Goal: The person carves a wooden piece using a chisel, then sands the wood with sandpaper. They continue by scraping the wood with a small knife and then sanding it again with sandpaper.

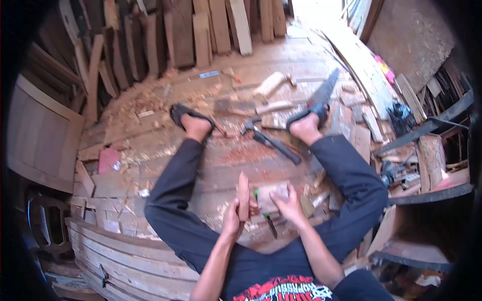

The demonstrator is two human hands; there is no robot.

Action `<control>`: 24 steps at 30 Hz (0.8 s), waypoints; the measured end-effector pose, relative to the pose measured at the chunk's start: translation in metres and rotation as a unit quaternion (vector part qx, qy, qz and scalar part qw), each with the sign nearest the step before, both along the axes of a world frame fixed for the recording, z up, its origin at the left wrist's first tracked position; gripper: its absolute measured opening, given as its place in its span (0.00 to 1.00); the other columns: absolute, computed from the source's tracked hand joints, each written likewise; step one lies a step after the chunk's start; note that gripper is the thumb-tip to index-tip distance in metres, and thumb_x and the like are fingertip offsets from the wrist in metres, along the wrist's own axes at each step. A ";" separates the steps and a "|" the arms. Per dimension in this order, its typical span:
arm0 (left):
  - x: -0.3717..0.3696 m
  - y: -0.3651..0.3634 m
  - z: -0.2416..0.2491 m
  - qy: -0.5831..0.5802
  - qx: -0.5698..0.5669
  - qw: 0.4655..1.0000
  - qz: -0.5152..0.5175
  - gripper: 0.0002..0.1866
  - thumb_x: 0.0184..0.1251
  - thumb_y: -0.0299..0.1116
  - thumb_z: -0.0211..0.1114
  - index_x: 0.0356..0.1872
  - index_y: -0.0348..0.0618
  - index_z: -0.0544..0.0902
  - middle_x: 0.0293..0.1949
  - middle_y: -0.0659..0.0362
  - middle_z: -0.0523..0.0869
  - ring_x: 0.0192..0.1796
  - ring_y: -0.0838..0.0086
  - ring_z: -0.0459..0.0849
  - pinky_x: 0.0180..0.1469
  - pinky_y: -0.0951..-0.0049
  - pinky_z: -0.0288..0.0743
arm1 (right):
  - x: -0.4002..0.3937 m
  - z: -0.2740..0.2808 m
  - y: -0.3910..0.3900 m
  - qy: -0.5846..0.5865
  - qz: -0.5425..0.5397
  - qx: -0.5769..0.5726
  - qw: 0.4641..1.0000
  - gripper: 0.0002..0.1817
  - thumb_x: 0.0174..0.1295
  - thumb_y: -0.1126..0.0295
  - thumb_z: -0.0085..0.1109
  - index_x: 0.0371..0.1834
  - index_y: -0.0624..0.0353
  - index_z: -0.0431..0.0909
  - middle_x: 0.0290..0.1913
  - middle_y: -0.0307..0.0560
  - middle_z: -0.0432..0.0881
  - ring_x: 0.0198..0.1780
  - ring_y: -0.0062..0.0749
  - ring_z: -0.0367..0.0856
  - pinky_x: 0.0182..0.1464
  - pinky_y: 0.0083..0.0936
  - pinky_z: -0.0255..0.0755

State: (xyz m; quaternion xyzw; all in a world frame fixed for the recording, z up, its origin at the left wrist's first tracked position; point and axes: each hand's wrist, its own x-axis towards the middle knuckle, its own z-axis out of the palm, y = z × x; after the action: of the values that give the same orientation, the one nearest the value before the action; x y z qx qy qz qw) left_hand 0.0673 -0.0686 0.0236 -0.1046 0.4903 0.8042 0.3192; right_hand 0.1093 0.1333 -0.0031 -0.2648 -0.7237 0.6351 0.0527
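Note:
My left hand [232, 219] is closed around a narrow wooden piece [243, 193] with a pointed top, held upright between my knees. Just beside it, my right hand [290, 204] grips a pale, flat, squarish piece [273, 194], its thumb pressed on the face. The kind of this pale piece I cannot tell. Below it, close to my lap, lies a tool with a black and green handle [270, 224]. Farther forward, between my feet, a claw hammer [271, 142] rests on the plank floor [196, 168].
A handsaw [325, 90] lies by my right foot. Wood offcuts and shavings [138, 103] are scattered over the floor. Boards [183, 40] lean along the back wall. To the left are a wooden panel [45, 133] and stacked slats [125, 251]; a dark bag [400, 116] sits at right.

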 end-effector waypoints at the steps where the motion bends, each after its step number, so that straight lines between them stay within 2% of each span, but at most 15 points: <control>1: -0.001 -0.001 0.005 -0.013 0.012 1.000 0.026 0.28 0.86 0.45 0.38 0.68 0.31 0.75 0.55 0.45 0.88 0.60 0.59 0.86 0.62 0.60 0.78 | 0.000 -0.026 -0.004 0.049 -0.004 0.017 0.999 0.35 0.65 0.59 0.78 0.65 0.70 0.70 0.55 0.57 0.85 0.57 0.39 0.86 0.60 0.35 0.79; 3: 0.005 -0.012 0.002 -0.029 0.042 0.998 0.048 0.31 0.87 0.45 0.42 0.78 0.32 0.68 0.72 0.47 0.81 0.75 0.60 0.77 0.75 0.59 0.69 | 0.002 -0.039 -0.016 0.059 -0.024 -0.022 0.998 0.35 0.62 0.58 0.81 0.62 0.65 0.70 0.52 0.55 0.85 0.54 0.38 0.86 0.56 0.35 0.80; 6: 0.010 -0.014 -0.006 -0.046 0.029 0.993 0.101 0.31 0.87 0.45 0.46 0.78 0.33 0.69 0.72 0.47 0.80 0.74 0.61 0.78 0.73 0.60 0.70 | 0.003 0.007 -0.019 0.056 -0.010 -0.049 0.997 0.32 0.63 0.58 0.81 0.61 0.60 0.71 0.48 0.52 0.85 0.51 0.36 0.86 0.51 0.35 0.81; 7: 0.012 -0.018 -0.021 -0.059 0.033 0.990 0.125 0.28 0.86 0.43 0.51 0.76 0.34 0.71 0.73 0.47 0.78 0.75 0.63 0.77 0.73 0.60 0.70 | 0.002 0.020 -0.017 0.058 -0.009 -0.058 0.997 0.32 0.63 0.58 0.80 0.61 0.59 0.71 0.47 0.51 0.85 0.50 0.35 0.85 0.49 0.35 0.81; 9: 0.012 -0.018 -0.026 -0.047 -0.023 0.993 0.106 0.25 0.85 0.40 0.53 0.72 0.35 0.74 0.74 0.45 0.77 0.75 0.65 0.75 0.73 0.59 0.71 | -0.001 0.007 -0.013 0.002 0.057 -0.100 0.993 0.22 0.68 0.59 0.76 0.55 0.62 0.78 0.47 0.47 0.86 0.50 0.32 0.85 0.50 0.33 0.80; 10: 0.010 -0.013 -0.022 -0.040 -0.050 0.993 0.094 0.23 0.85 0.39 0.54 0.71 0.35 0.75 0.74 0.44 0.77 0.76 0.65 0.75 0.73 0.59 0.71 | -0.001 0.013 -0.013 -0.055 0.080 -0.198 0.975 0.20 0.69 0.59 0.75 0.53 0.63 0.81 0.47 0.46 0.86 0.51 0.32 0.85 0.52 0.33 0.79; 11: 0.011 -0.006 -0.017 -0.006 -0.049 0.995 0.081 0.18 0.82 0.40 0.62 0.63 0.40 0.81 0.66 0.51 0.83 0.69 0.66 0.80 0.72 0.65 0.71 | 0.000 -0.017 -0.018 0.042 0.095 -0.059 0.993 0.17 0.72 0.60 0.72 0.51 0.63 0.85 0.48 0.44 0.88 0.52 0.28 0.85 0.56 0.30 0.79; 12: 0.012 0.000 -0.012 0.073 -0.157 0.984 0.049 0.17 0.80 0.39 0.65 0.61 0.40 0.83 0.70 0.48 0.79 0.72 0.62 0.78 0.74 0.63 0.69 | -0.001 -0.020 -0.022 0.039 0.094 -0.079 0.992 0.21 0.73 0.57 0.71 0.55 0.65 0.84 0.49 0.45 0.90 0.54 0.25 0.85 0.59 0.26 0.78; 14: 0.012 0.011 -0.003 0.233 -0.355 0.905 -0.026 0.16 0.75 0.37 0.71 0.58 0.41 0.85 0.76 0.41 0.73 0.78 0.55 0.72 0.77 0.60 0.65 | -0.003 -0.022 -0.032 0.051 0.081 -0.273 0.957 0.24 0.74 0.55 0.70 0.56 0.69 0.83 0.48 0.45 0.90 0.56 0.24 0.85 0.59 0.25 0.79; 15: 0.011 0.022 0.011 0.280 -0.370 0.884 -0.053 0.16 0.68 0.31 0.75 0.55 0.41 0.87 0.81 0.34 0.63 0.84 0.48 0.62 0.80 0.55 0.60 | -0.003 -0.029 -0.030 0.009 0.141 -0.292 0.946 0.26 0.74 0.53 0.70 0.56 0.70 0.82 0.52 0.47 0.89 0.57 0.26 0.85 0.58 0.28 0.80; 18: 0.008 0.036 0.005 0.307 -0.389 0.863 -0.098 0.17 0.68 0.27 0.74 0.57 0.38 0.86 0.83 0.37 0.62 0.85 0.52 0.60 0.82 0.56 0.58 | -0.007 -0.026 -0.032 0.029 0.077 -0.281 0.956 0.24 0.77 0.53 0.66 0.55 0.68 0.82 0.52 0.44 0.87 0.54 0.25 0.84 0.55 0.28 0.80; 19: 0.009 0.039 0.006 0.344 -0.381 0.851 -0.108 0.23 0.70 0.26 0.70 0.66 0.40 0.81 0.82 0.39 0.63 0.84 0.53 0.62 0.81 0.55 0.59 | -0.008 -0.028 -0.029 0.051 0.067 -0.301 0.950 0.24 0.78 0.53 0.65 0.56 0.67 0.81 0.51 0.43 0.86 0.53 0.24 0.83 0.55 0.28 0.80; 22: 0.005 0.055 0.010 0.244 -0.240 0.936 0.087 0.31 0.72 0.26 0.66 0.75 0.42 0.70 0.80 0.41 0.65 0.83 0.55 0.64 0.81 0.55 0.60 | -0.010 -0.017 -0.014 0.082 0.046 -0.390 0.916 0.22 0.80 0.54 0.61 0.58 0.65 0.79 0.49 0.41 0.84 0.50 0.21 0.81 0.54 0.26 0.78; 23: -0.001 0.059 0.017 0.221 -0.255 0.934 0.114 0.37 0.74 0.31 0.64 0.81 0.41 0.59 0.78 0.46 0.67 0.78 0.56 0.70 0.79 0.54 0.63 | -0.009 -0.006 -0.006 0.069 0.043 -0.440 0.894 0.22 0.81 0.54 0.60 0.59 0.65 0.79 0.49 0.40 0.83 0.50 0.20 0.80 0.54 0.26 0.77; 24: -0.005 0.068 0.031 0.126 -0.248 0.947 0.161 0.33 0.75 0.41 0.65 0.76 0.39 0.67 0.73 0.50 0.75 0.72 0.57 0.77 0.77 0.54 0.67 | -0.009 0.001 -0.003 0.056 0.042 -0.489 0.869 0.22 0.82 0.54 0.59 0.60 0.64 0.78 0.48 0.40 0.82 0.49 0.19 0.79 0.54 0.25 0.77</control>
State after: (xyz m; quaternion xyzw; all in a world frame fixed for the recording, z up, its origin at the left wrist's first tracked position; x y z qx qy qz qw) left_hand 0.0619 -0.0009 0.0550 -0.1558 0.6867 0.7049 0.0847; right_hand 0.1003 0.1304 -0.0023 -0.1899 -0.3266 0.9232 -0.0700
